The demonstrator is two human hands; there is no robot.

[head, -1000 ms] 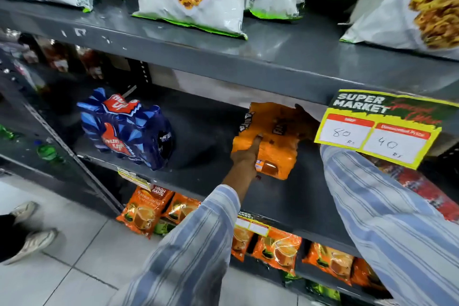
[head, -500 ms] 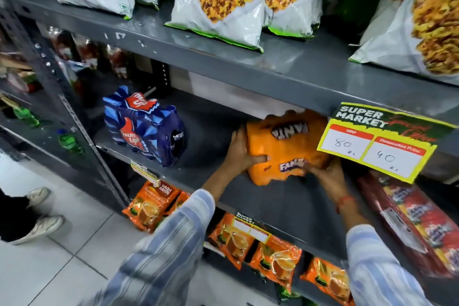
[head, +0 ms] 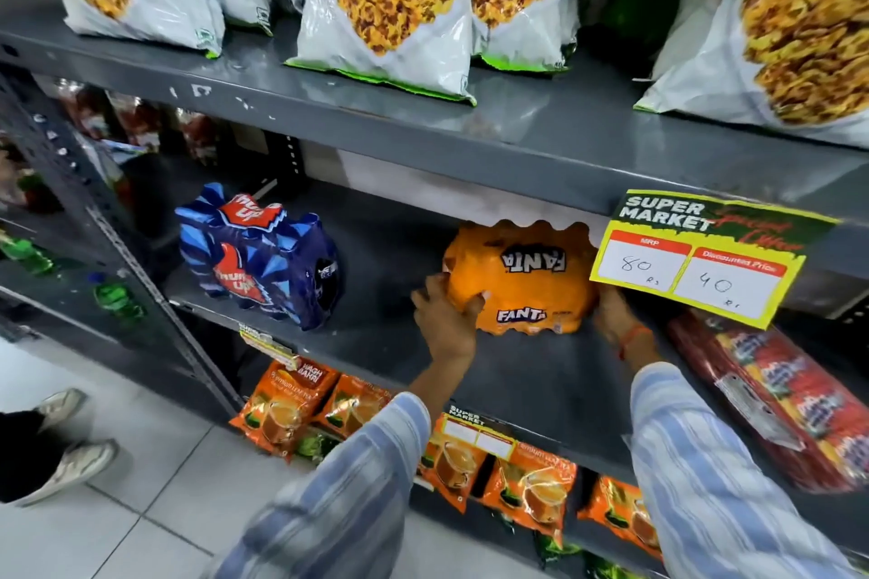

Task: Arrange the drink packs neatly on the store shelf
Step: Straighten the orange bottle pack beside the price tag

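Middle shelf point(head: 541, 371), grey metal. We see the orange Fanta pack point(head: 522, 277) resting on it, near centre, partly tucked under the shelf above. Left hand point(head: 444, 315) at the pack's 8 o'clock, grip clamped on its lower left corner, thumb on the front face. Right hand point(head: 616, 313) at its 4 o'clock, pressed against the right side; fingers hidden behind the yellow price card point(head: 705, 259), so we cannot tell its grip. Blue Thums Up pack point(head: 258, 259) stands at the Fanta's 9 o'clock, well apart. Red pack point(head: 790, 395) lies at 4 o'clock.
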